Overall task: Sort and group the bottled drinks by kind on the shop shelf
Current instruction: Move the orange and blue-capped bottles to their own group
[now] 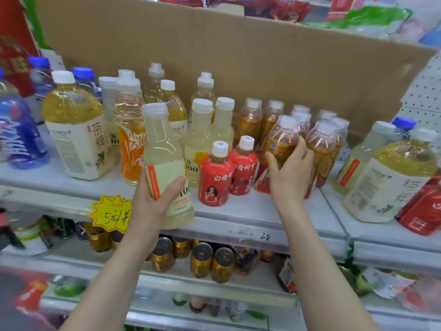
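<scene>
My left hand (155,199) grips a pale lemon drink bottle (162,149) with a clear cap, held in front of the shelf edge (238,225). More bottles of that pale kind (200,130) stand just behind it. My right hand (290,173) wraps round a small amber tea bottle (282,139) at the front of a cluster of the same amber bottles (324,142). Two small red-labelled bottles (216,177) stand between my hands. A big yellow tea bottle (76,125) and an orange-labelled bottle (130,139) stand at the left.
A cardboard sheet (238,56) backs the shelf. Blue-capped water bottles (16,132) crowd the far left. Another big yellow tea bottle (391,180) and a red pack (420,209) sit on the right. A yellow price tag (112,213) hangs below; gold cans (201,259) fill the lower shelf.
</scene>
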